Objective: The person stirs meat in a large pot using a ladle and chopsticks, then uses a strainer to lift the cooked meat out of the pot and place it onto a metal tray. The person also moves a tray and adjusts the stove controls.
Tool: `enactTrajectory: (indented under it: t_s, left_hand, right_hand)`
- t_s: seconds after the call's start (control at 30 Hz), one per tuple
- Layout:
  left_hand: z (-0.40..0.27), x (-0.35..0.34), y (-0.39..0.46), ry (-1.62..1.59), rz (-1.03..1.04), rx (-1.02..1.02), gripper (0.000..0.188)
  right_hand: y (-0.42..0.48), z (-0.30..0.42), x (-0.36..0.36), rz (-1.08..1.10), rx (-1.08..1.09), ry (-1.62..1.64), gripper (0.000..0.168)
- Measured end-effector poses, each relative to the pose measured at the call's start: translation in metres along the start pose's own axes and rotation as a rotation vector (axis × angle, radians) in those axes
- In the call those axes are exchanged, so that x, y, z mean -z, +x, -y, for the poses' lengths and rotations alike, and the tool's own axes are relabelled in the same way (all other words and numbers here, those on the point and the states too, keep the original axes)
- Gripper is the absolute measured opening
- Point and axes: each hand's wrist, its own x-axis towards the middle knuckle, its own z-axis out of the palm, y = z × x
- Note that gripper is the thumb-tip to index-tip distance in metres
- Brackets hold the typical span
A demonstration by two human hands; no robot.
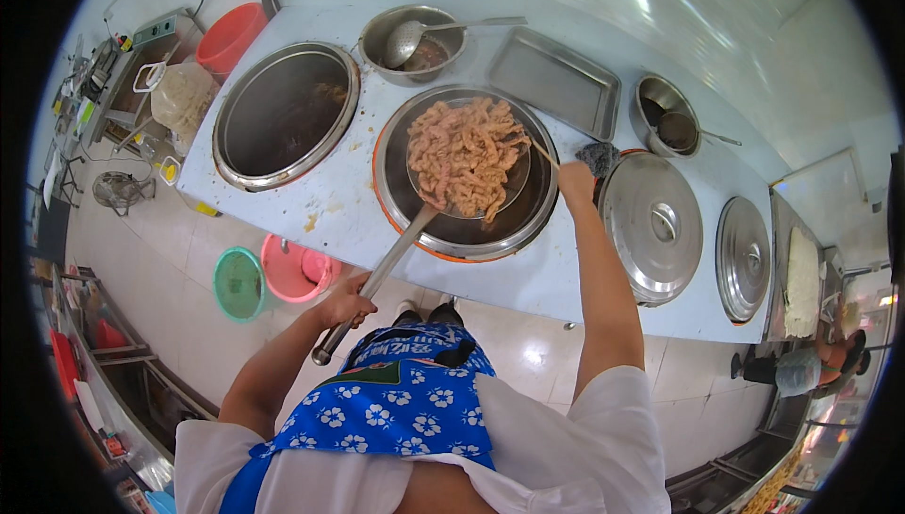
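My left hand (348,304) is closed around the long metal handle of a strainer ladle (522,192). Its round bowl is heaped with brown, curled pieces of cooked meat or offal (463,153) and sits over the middle round pot (549,221), which holds dark liquid. My right hand (576,185) grips a thin stick-like utensil (543,152), whose far end touches the right side of the heap. Whether it is one stick or a pair of chopsticks, I cannot tell.
An uncovered pot (283,118) is at left, lidded pots (654,252) at right. Behind stand a steel bowl with a skimmer (406,42), a metal tray (555,79) and a small pot (668,115). Buckets (239,288) stand on the floor; people (813,365) are far right.
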Motion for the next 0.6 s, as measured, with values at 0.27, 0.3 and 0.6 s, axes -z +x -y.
enactTrajectory:
  t_s: [0.27, 0.3, 0.6]
  left_hand:
    - [0.002, -0.003, -0.008, 0.015, 0.008, -0.027, 0.069]
    - [0.002, -0.003, -0.011, 0.032, -0.001, -0.016, 0.070]
    - [0.001, -0.003, -0.013, 0.006, -0.019, 0.038, 0.074]
  right_hand:
    - [0.008, -0.047, -0.099, 0.108, -0.344, 0.548, 0.017]
    - [0.010, -0.040, -0.105, 0.137, -0.430, 0.689, 0.017]
    - [0.043, -0.008, -0.072, 0.264, -0.609, 1.322, 0.015]
